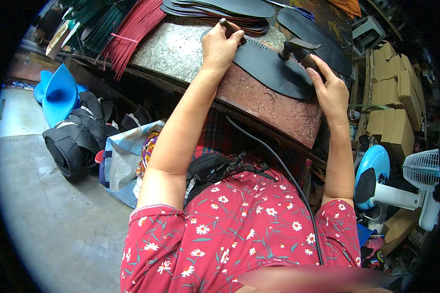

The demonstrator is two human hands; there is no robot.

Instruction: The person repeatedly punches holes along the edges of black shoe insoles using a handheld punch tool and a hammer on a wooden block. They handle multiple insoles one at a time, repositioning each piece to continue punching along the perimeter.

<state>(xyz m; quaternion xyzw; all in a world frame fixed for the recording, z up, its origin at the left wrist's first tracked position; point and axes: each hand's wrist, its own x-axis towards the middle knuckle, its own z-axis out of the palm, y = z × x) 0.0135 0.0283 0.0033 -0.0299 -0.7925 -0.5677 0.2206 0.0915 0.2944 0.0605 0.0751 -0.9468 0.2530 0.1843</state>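
Hole-punching seems underway: the left hand [223,45] grips a punch [224,22] at the black sole [273,69], the right hand [331,93] a hammer [293,50], the next blow likely needing steady aim.

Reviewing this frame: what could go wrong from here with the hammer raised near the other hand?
A stray blow from the hammer, held in the right hand, might strike the left hand, whose fingers grip a punch-like rod close to its top. The black sole-shaped sheet could also slip on the reddish slab, since no clamp shows on it, perhaps leaving marks out of line with the small holes.
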